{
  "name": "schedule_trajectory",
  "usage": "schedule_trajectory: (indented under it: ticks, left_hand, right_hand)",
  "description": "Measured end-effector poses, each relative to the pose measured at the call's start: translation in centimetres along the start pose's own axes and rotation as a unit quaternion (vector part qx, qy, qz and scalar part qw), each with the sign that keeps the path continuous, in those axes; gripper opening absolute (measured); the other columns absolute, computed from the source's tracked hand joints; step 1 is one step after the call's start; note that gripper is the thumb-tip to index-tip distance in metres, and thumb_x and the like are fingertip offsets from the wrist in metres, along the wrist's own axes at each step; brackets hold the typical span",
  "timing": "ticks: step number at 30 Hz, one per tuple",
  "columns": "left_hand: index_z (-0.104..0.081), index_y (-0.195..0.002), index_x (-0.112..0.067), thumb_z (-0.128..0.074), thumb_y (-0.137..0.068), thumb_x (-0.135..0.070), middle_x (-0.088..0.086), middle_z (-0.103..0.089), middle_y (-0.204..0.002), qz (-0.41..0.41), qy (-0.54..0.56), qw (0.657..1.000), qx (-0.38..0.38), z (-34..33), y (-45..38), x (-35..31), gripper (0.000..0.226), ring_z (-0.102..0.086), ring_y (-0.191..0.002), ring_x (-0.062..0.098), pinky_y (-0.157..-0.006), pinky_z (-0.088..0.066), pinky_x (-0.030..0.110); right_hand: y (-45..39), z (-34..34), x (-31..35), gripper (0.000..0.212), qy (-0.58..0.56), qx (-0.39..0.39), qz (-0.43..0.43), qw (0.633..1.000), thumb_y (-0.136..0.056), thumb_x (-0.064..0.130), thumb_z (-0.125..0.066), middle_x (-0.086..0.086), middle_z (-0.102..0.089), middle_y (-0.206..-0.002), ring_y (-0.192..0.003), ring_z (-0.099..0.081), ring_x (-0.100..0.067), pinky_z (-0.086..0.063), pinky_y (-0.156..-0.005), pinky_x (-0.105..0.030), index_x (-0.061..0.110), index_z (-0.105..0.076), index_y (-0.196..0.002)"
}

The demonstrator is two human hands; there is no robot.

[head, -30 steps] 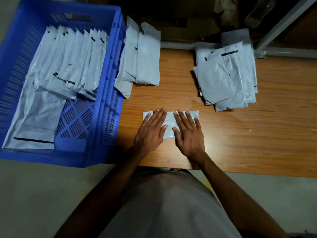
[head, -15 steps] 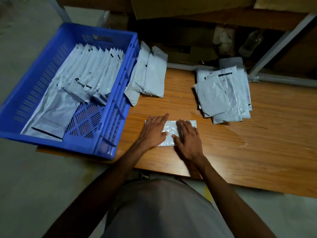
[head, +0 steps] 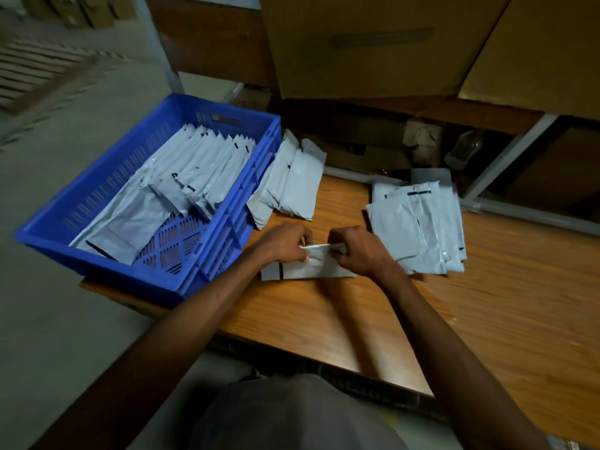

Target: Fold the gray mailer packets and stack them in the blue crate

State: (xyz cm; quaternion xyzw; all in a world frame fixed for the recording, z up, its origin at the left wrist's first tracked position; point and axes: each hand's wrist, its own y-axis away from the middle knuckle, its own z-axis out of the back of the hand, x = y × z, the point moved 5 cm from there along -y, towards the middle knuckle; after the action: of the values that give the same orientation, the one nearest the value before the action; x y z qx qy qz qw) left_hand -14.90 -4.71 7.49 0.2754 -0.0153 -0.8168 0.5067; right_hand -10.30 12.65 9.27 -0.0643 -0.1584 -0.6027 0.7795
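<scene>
A gray mailer packet (head: pixel 308 269) lies on the wooden table (head: pixel 487 303) in front of me, its far edge lifted. My left hand (head: pixel 285 241) pinches that edge on the left and my right hand (head: pixel 354 250) pinches it on the right. The blue crate (head: pixel 227 222) stands at the table's left end and holds a row of several folded packets (head: pixel 201 170) over one flat packet (head: pixel 126 222). A pile of unfolded packets (head: pixel 418 225) lies just right of my right hand.
A few folded packets (head: pixel 289 183) lean against the crate's right wall on the table. Large cardboard boxes (head: pixel 389 43) and a white metal frame (head: pixel 506 164) stand behind the table. The table's near edge runs just below my forearms.
Both hands went from pressing flat on the packet to gripping its far edge and lifting it. The camera has tilted up and back, showing more of the boxes behind.
</scene>
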Motion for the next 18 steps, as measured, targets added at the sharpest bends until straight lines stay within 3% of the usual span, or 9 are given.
schedule_trajectory:
  ticks: [2, 5, 8, 11, 15, 18]
  left_hand:
    - [-0.071, -0.109, -0.032, -0.086, -0.079, -0.036, -0.005, -0.066, -0.113, -0.004, -0.001, 1.000, -0.030, 1.9, 0.5, -0.4, 0.034, -0.061, -0.103, 0.016, -0.086, -0.056, 0.038]
    - [-0.073, -0.118, -0.026, -0.084, -0.083, -0.036, -0.003, -0.070, -0.118, -0.008, 0.006, 0.998, -0.061, 4.9, 1.2, -0.9, 0.038, -0.064, -0.108, 0.017, -0.090, -0.056, 0.042]
    - [-0.073, -0.114, -0.026, -0.083, -0.084, -0.039, -0.001, -0.071, -0.116, -0.015, 0.005, 0.996, -0.084, 7.7, 1.8, -1.3, 0.034, -0.063, -0.104, 0.017, -0.088, -0.054, 0.040]
    - [-0.073, -0.115, -0.023, -0.082, -0.086, -0.038, -0.003, -0.066, -0.110, -0.020, -0.013, 0.995, -0.100, 10.2, 2.0, -2.0, 0.034, -0.056, -0.098, 0.013, -0.087, -0.051, 0.037]
    - [-0.074, -0.112, -0.022, -0.082, -0.087, -0.035, -0.007, -0.061, -0.095, -0.029, -0.020, 0.994, -0.108, 13.0, 1.8, -2.6, 0.029, -0.057, -0.091, 0.012, -0.079, -0.046, 0.033]
    - [-0.073, -0.108, -0.023, -0.080, -0.090, -0.034, -0.010, -0.061, -0.091, -0.038, -0.017, 0.994, -0.101, 14.5, 1.6, -3.0, 0.023, -0.058, -0.085, 0.008, -0.074, -0.042, 0.031]
  right_hand:
    - [-0.6, 2.0, 0.2, 0.022, -0.018, -0.007, 0.011, 1.000, -0.089, 0.016, -0.071, -0.005, -0.074, -0.112, -0.105, -0.067, -0.028, -0.052, -0.070, -0.035, 0.018, -0.070, -0.110]
    - [-1.9, 4.8, 0.8, 0.022, -0.015, -0.022, 0.036, 0.999, -0.093, 0.017, -0.070, -0.004, -0.075, -0.116, -0.107, -0.067, -0.027, -0.055, -0.075, -0.038, 0.018, -0.072, -0.115]
    - [-3.2, 7.3, 1.3, 0.026, -0.022, -0.030, 0.071, 0.997, -0.093, 0.015, -0.070, -0.005, -0.076, -0.119, -0.110, -0.068, -0.027, -0.057, -0.083, -0.041, 0.015, -0.074, -0.119]
    - [-4.3, 9.0, 1.8, 0.029, -0.020, -0.018, 0.096, 0.995, -0.093, 0.015, -0.072, -0.008, -0.075, -0.120, -0.108, -0.070, -0.027, -0.058, -0.087, -0.042, 0.012, -0.073, -0.122]
    - [-5.5, 10.7, 1.9, 0.024, -0.023, -0.030, 0.109, 0.993, -0.095, 0.019, -0.072, -0.008, -0.075, -0.112, -0.101, -0.070, -0.025, -0.055, -0.081, -0.036, 0.012, -0.073, -0.118]
    - [-6.3, 12.1, 2.0, 0.023, -0.030, -0.028, 0.104, 0.994, -0.097, 0.018, -0.071, -0.008, -0.073, -0.115, -0.104, -0.069, -0.023, -0.058, -0.089, -0.042, 0.012, -0.072, -0.119]
